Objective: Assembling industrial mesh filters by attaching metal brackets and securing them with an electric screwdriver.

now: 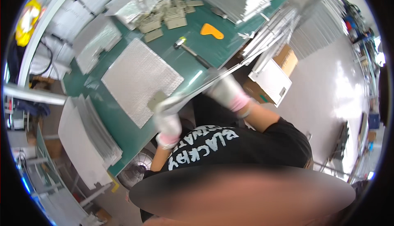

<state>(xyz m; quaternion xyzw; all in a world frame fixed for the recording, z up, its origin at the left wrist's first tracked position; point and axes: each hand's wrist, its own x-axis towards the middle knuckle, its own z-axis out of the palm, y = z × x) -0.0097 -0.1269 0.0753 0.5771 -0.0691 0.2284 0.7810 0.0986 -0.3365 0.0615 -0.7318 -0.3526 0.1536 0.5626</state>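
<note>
Our left hand (167,122) and right hand (225,90) have their fingers clamped on a thin panel (189,96) along the near edge of the desk (236,31).

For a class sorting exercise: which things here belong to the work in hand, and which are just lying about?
Probably in the work:
long pale strip, apparently held by left hand and right hand

Probably lying about:
hammer
flat orange piece
pile of beige parts
fan
</note>
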